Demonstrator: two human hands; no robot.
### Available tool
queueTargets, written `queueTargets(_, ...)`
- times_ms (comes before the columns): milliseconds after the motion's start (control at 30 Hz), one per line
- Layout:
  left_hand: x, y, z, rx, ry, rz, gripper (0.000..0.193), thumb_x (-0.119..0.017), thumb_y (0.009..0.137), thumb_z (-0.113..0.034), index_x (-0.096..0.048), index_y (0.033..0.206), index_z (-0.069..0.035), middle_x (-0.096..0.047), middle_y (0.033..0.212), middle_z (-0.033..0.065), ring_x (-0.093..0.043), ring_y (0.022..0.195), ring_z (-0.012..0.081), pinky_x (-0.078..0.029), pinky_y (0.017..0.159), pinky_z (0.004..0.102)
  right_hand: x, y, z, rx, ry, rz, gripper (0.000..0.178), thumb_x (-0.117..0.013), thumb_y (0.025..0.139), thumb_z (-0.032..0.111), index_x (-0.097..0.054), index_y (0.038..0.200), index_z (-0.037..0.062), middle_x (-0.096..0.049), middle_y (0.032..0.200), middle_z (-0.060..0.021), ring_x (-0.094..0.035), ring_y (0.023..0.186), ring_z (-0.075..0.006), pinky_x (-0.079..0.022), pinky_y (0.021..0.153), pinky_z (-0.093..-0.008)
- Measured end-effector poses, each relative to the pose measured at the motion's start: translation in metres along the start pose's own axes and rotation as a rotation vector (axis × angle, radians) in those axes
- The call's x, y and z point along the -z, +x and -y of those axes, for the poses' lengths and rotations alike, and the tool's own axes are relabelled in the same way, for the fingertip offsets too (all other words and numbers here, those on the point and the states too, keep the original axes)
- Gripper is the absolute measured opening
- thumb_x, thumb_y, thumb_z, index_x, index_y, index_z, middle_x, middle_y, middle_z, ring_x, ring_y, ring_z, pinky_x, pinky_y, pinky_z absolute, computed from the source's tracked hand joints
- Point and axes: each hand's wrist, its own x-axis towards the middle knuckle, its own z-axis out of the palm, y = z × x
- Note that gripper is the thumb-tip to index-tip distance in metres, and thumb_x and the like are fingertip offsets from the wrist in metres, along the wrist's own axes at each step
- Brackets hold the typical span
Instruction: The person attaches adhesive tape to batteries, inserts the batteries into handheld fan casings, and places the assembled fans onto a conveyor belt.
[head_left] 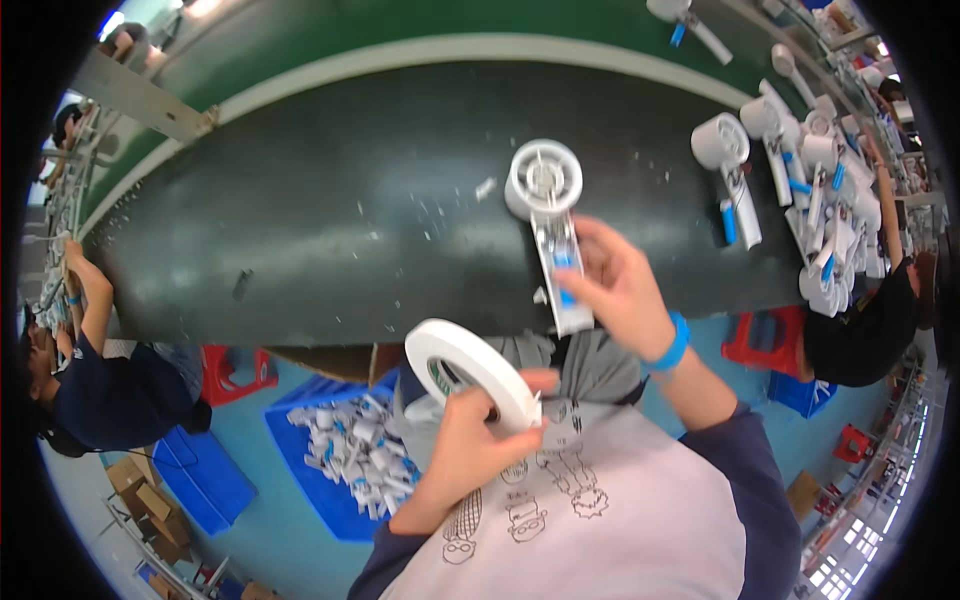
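Upright in my left hand (468, 445) is a roll of white tape (487, 368), gripped by its lower side close to my body, with a short torn end near my thumb. A white handheld fan (543, 182) lies on the dark work surface in front of me, its round head pointing away. The handle is open and shows a blue battery-like part (564, 262) and small inner parts. My right hand (625, 290) holds the handle from the right, thumb and fingertips closed at the blue part. Exactly what the fingertips pinch is hidden.
The dark belt-like surface (300, 230) bears small white scraps. More white fans (722, 145) pile up at the right, near a person in black (865, 335). Another person (125, 395) sits at far left. A blue bin (290, 420) of white parts and red stools (235, 375) stand below.
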Motion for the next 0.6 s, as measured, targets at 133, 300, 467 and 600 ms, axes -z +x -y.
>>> queueTargets(133,0.003,-0.015,-0.005,-0.027,-0.038,0.074,0.025,-0.061,0.073,0.002,-0.061,0.097,0.003,-0.066,0.101,0.0109,-0.061,0.093,0.0165,-0.045,0.085,0.0309,0.029,0.166,0.035,0.408,-0.428,-0.121,0.040,-0.067,0.085,0.015,-0.054,0.116,-0.0066,-0.066,0.095,-0.0097,-0.062,0.084,-0.0127,-0.049,0.074,-0.0268)
queueTargets(300,0.003,-0.014,-0.011,-0.120,-0.242,0.123,0.015,-0.062,0.075,-0.001,-0.052,0.085,-0.002,-0.061,0.083,0.0126,-0.062,0.084,0.0205,-0.048,0.076,0.0328,0.044,0.290,0.081,0.473,-1.295,-0.514,0.049,-0.062,0.087,0.035,-0.055,0.118,-0.0030,-0.062,0.108,-0.0206,-0.059,0.099,-0.0314,-0.047,0.086,-0.0393)
queueTargets(467,0.025,0.001,-0.020,-0.119,-0.768,0.362,0.014,-0.061,0.083,-0.011,-0.049,0.088,-0.004,-0.057,0.082,0.0085,-0.061,0.078,0.0200,-0.048,0.068,0.0317,-0.047,0.117,0.076,0.850,-0.481,0.498,0.050,-0.038,0.100,0.039,-0.057,0.119,-0.0029,-0.063,0.107,-0.0149,-0.056,0.107,-0.0232,-0.040,0.095,-0.0343)
queueTargets(600,0.003,0.013,-0.044,-0.205,-0.821,0.602,0.018,-0.063,0.082,-0.015,-0.051,0.090,-0.004,-0.059,0.087,0.0085,-0.060,0.085,0.0211,-0.048,0.071,0.0325,-0.051,0.018,0.067,0.546,-0.419,0.488,0.054,-0.032,0.101,0.039,-0.057,0.117,-0.0056,-0.059,0.064,-0.0060,-0.057,0.059,-0.0130,-0.047,0.060,-0.0273)
